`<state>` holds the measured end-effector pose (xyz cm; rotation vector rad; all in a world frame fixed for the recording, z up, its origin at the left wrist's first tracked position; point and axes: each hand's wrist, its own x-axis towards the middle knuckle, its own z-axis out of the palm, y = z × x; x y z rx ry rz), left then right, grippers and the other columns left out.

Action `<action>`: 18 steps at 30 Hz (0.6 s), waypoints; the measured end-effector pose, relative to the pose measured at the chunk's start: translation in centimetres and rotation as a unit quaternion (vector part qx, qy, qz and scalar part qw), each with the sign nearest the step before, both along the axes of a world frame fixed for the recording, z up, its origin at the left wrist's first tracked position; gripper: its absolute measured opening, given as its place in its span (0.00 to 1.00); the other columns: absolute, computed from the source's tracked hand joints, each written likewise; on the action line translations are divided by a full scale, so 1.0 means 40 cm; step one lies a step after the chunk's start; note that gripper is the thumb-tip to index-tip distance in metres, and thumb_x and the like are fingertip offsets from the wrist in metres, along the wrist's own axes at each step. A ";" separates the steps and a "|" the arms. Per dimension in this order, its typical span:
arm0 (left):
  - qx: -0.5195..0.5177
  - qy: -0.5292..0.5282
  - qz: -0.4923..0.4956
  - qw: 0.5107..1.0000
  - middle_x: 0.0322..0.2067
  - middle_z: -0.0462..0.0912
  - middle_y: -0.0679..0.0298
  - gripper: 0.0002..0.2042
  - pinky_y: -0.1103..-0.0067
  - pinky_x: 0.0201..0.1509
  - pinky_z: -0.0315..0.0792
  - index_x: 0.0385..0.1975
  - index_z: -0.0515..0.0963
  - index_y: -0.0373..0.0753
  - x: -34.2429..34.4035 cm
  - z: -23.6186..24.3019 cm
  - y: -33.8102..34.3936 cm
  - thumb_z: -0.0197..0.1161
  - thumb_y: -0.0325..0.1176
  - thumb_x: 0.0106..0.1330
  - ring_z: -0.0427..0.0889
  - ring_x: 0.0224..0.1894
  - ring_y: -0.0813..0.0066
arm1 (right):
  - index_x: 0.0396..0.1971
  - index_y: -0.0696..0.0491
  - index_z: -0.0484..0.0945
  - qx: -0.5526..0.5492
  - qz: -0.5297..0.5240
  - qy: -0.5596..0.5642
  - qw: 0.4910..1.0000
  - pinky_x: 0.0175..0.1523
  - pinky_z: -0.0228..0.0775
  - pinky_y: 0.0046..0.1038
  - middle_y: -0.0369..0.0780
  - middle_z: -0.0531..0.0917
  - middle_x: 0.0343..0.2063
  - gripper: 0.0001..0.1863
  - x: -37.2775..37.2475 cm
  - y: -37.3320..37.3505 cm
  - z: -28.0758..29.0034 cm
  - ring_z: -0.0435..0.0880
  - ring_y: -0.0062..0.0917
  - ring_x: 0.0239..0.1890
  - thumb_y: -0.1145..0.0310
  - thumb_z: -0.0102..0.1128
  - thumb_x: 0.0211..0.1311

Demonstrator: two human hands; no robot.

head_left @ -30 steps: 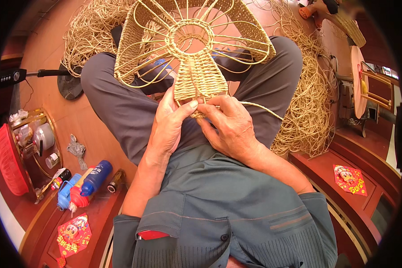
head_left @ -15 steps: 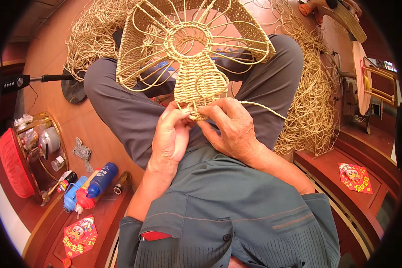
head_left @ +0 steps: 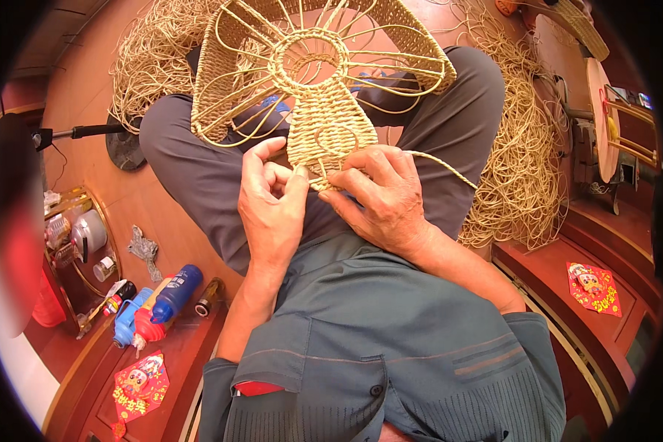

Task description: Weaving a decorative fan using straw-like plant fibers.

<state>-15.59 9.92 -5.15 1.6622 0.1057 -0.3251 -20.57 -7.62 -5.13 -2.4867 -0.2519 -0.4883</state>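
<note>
A woven straw basket (head_left: 331, 121) rests across my thighs, with a round braided ring (head_left: 309, 87), fanned looped strands and a tightly woven tapering panel toward me. My right hand (head_left: 383, 195) pinches the panel's near edge, thumb below and curled fingers above. At the panel's lower left corner, my left hand (head_left: 272, 206) presses its thumb tip to the edge; its index finger is raised away from the weave and the other fingers curl in. A loose straw cord (head_left: 446, 168) runs out to the right from behind my right hand.
Heaps of straw cord lie at the far left (head_left: 158, 66) and on the right (head_left: 519, 169). Bottles, including a blue bottle (head_left: 177, 293), stand at lower left near a rack with a metal pot (head_left: 88, 234). A round-topped stool (head_left: 600, 118) is at the right.
My left hand has shifted left and opened somewhat, its index finger lifting off the panel. My right hand stays at the edge. A blurred dark and red shape has appeared at the far left.
</note>
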 end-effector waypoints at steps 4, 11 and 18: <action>0.183 -0.099 -0.015 0.978 0.21 0.74 0.75 0.22 0.85 0.34 0.68 0.63 0.75 0.36 -0.023 0.048 -0.005 0.64 0.21 0.69 0.70 0.25 0.88 | 0.35 0.46 0.83 0.014 0.003 -0.002 1.000 0.50 0.68 0.36 0.32 0.81 0.39 0.14 0.007 0.005 0.002 0.80 0.30 0.45 0.62 0.79 0.50; 0.307 -0.170 -0.011 0.936 0.21 0.72 0.72 0.26 0.81 0.31 0.68 0.63 0.78 0.41 -0.021 0.015 0.068 0.62 0.19 0.63 0.71 0.24 0.84 | 0.38 0.44 0.84 0.012 -0.011 -0.006 1.000 0.51 0.67 0.35 0.31 0.81 0.40 0.13 0.004 0.031 0.010 0.80 0.28 0.45 0.63 0.77 0.53; 0.371 -0.127 0.038 0.919 0.22 0.71 0.74 0.23 0.83 0.30 0.66 0.59 0.79 0.39 -0.005 0.053 0.221 0.62 0.19 0.61 0.68 0.25 0.87 | 0.30 0.43 0.81 0.003 -0.001 0.005 1.000 0.46 0.64 0.35 0.30 0.76 0.33 0.13 0.031 0.058 0.008 0.77 0.27 0.39 0.56 0.77 0.53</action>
